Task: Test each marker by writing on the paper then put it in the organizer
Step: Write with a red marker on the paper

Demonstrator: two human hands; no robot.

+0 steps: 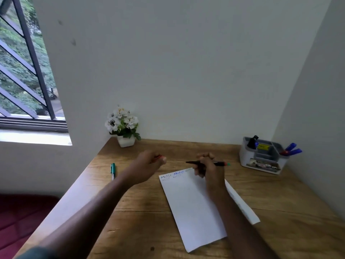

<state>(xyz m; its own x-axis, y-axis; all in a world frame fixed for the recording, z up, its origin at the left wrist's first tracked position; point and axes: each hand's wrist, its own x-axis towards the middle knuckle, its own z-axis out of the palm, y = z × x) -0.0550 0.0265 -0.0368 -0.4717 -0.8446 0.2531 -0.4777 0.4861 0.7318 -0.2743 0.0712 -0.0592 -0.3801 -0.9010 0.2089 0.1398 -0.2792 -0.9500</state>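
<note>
A white paper sheet (192, 208) lies on the wooden desk (141, 217), with blue letters along its top edge. Just above that top edge, my right hand (207, 165) grips a dark marker (218, 163) held level, its bare tip pointing left and a red-green end to the right. My left hand (149, 163) is closed to the left of it, with a small red piece, seemingly a cap, showing between the fingers. The grey-white organizer (261, 156) stands at the back right, holding blue markers (292, 149) and a black one (252, 142).
A green pen (113, 170) lies near the desk's left edge. A white pot of white flowers (123, 126) sits at the back left against the wall. Walls close in behind and on the right. A window is at the far left.
</note>
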